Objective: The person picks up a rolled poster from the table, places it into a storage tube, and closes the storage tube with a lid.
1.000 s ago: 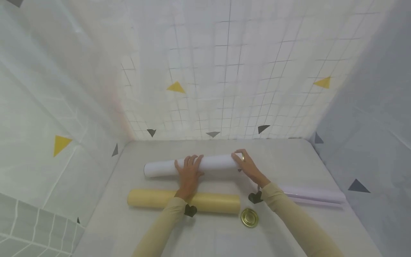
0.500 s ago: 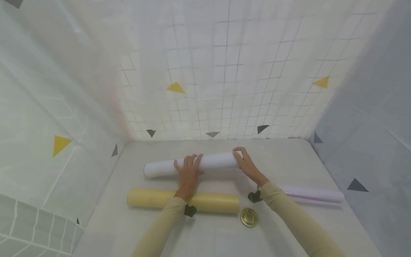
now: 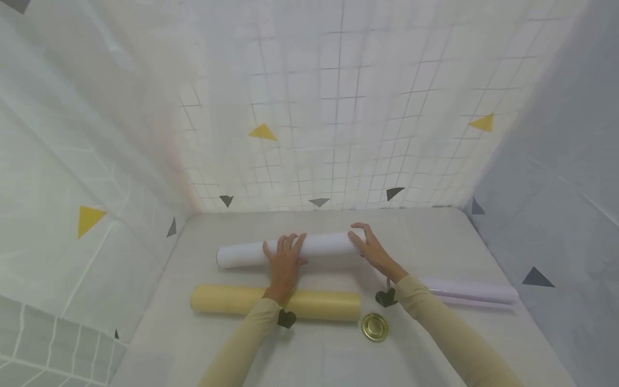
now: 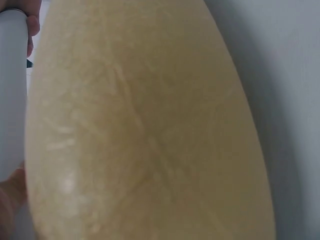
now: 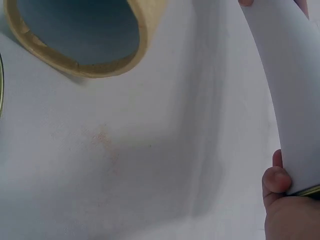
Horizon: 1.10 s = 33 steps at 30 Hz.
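Note:
A white tube (image 3: 324, 245) lies slanted across the far half of the table, its right end a little farther back. My left hand (image 3: 284, 263) grips it near the middle, fingers spread over the top and thumb on the near side. At the right end, my right hand (image 3: 373, 250) holds the tube, thumb on its near side and fingers around the end. In the right wrist view, a gold-edged lid (image 5: 311, 191) sits at that end, mostly hidden by the hand. Under the left forearm lies a tan cardboard tube (image 3: 324, 305), its right end hollow.
A loose gold round lid (image 3: 374, 327) lies on the table (image 3: 333, 360) by the tan tube's right end. Pale lilac rolled sheet (image 3: 476, 292) lies at the right, partly behind the right sleeve. Sheeted walls (image 3: 319, 134) enclose the back and sides.
The right fingers shift slightly at the tube's end; the gold lid edge, plain to see there a second ago, is now mostly covered. The left hand keeps its place.

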### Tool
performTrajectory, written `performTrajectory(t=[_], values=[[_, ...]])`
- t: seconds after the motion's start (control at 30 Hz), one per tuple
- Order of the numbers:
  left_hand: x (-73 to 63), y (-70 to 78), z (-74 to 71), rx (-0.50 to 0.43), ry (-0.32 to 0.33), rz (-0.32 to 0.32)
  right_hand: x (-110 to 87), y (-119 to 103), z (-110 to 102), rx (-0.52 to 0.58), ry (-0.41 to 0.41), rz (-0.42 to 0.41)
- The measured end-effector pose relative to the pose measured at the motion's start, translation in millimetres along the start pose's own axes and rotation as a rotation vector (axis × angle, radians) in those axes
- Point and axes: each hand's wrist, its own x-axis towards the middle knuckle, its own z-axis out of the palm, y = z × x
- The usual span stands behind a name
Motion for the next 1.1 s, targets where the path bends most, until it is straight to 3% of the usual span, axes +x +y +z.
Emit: performTrajectory(t=[0.27,0.5,0.63,0.93,1.1], values=[[3.7,-0.1,3.1,-0.001,0.006,0.008,1.9,-0.1,-3.9,0.022,-0.015,-0.039],[-1.8,-2.2,10.0,0.003,-0.022,0.03,-3.2,5.4,-5.2,-0.13,-0.033,0.001],[-4.5,-1.8,10.8,0.037,-0.041,0.032,-2.7,9.9,-4.4,-0.203,-0.05,-0.031],[-1.4,3.2,7.7,0.035,-0.075,0.041,-3.7,12.7,-3.6,-0.263,-0.048,-0.022],[2.7,5.9,6.9,0.062,-0.131,0.021,-5.7,15.2,0.4,-0.286,-0.061,-0.007]])
